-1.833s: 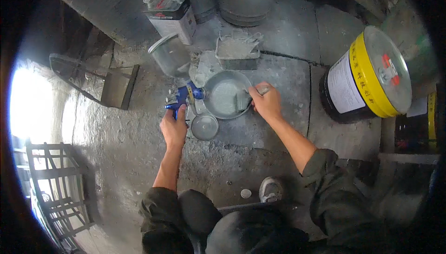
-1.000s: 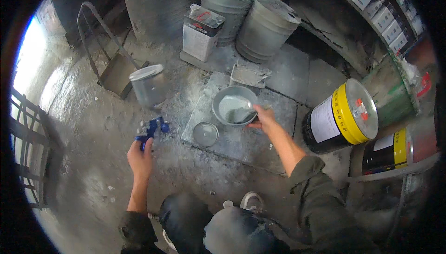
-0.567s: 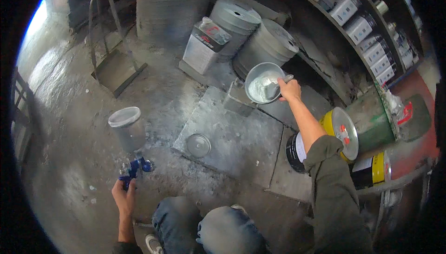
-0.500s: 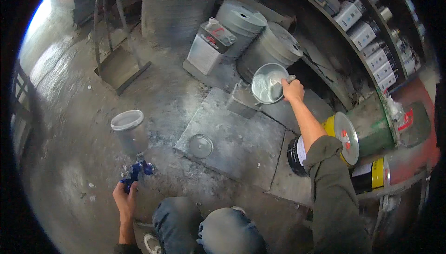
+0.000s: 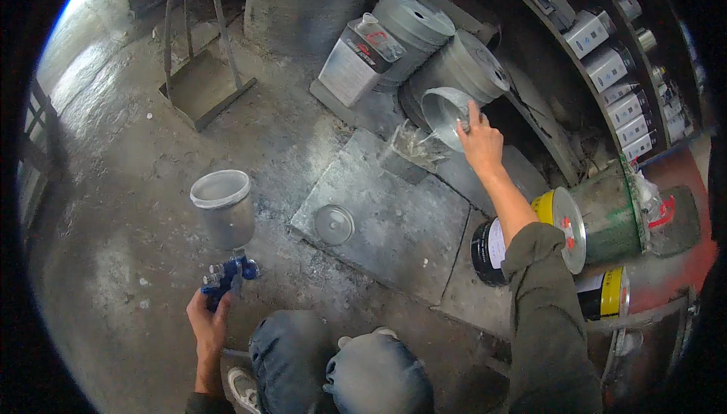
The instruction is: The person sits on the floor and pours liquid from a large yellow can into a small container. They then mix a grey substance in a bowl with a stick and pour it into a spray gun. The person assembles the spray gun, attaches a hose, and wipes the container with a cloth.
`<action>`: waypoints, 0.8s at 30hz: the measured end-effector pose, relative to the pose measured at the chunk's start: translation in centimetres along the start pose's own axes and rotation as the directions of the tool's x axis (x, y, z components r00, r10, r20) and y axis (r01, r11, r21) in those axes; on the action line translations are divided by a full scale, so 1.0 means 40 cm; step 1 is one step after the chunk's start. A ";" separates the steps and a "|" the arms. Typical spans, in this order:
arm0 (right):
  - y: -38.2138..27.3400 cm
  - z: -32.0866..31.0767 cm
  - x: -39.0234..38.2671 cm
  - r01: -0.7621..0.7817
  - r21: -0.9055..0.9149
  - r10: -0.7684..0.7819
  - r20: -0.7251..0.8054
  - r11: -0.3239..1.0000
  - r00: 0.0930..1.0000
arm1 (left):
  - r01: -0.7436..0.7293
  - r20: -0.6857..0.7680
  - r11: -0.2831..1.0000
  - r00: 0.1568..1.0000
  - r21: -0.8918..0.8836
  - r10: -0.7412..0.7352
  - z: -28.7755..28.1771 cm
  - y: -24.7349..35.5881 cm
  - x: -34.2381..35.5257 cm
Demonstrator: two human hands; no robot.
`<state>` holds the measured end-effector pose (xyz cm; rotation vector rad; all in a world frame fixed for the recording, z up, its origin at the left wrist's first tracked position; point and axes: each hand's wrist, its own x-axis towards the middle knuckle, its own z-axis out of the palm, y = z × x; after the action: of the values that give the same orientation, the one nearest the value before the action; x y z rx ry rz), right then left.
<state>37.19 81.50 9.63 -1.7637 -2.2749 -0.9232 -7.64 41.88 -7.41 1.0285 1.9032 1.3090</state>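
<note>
My left hand (image 5: pixel 208 325) is closed round the handle of a blue paint spray gun (image 5: pixel 227 276), held low at the left with a translucent cup (image 5: pixel 231 217) upright on top of it. My right hand (image 5: pixel 482 141) grips a grey metal cup (image 5: pixel 448 111), tipped to the left. Below its lip stands an open, box-shaped metal can (image 5: pixel 409 158), with whitish streaks between the two that look like liquid. On the stone slab (image 5: pixel 386 240) lies a round metal lid (image 5: pixel 334 225).
Behind the can stand a rectangular solvent tin (image 5: pixel 354 66) and grey drums (image 5: pixel 413 32). A long-handled dustpan (image 5: pixel 204 85) is at the far left. To the right are black-and-yellow pails (image 5: pixel 560 225), a green drum (image 5: pixel 609 213) and a shelf with white boxes (image 5: pixel 609 66).
The metal cup in my right hand has tipped further to the left over the box-shaped can. The spray gun's cup stands more upright. My view has shifted slightly.
</note>
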 end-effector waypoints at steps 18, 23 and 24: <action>-0.100 0.149 -0.485 -0.836 0.501 0.227 0.861 -0.225 0.455 | -0.089 0.178 0.996 0.980 0.020 0.084 0.075 -0.039 0.015; -0.120 0.197 -0.528 -0.882 0.326 0.096 0.945 -0.340 0.313 | -0.043 0.261 0.997 0.965 0.063 0.025 0.098 -0.021 0.010; -0.130 0.195 -0.525 -0.876 0.307 0.081 0.951 -0.372 0.299 | -0.027 0.263 0.999 0.965 0.041 0.016 0.107 -0.012 0.008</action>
<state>41.13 67.27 -8.02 -1.8516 -0.7176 1.4476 -4.44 44.08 -9.29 1.1851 1.7300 1.0854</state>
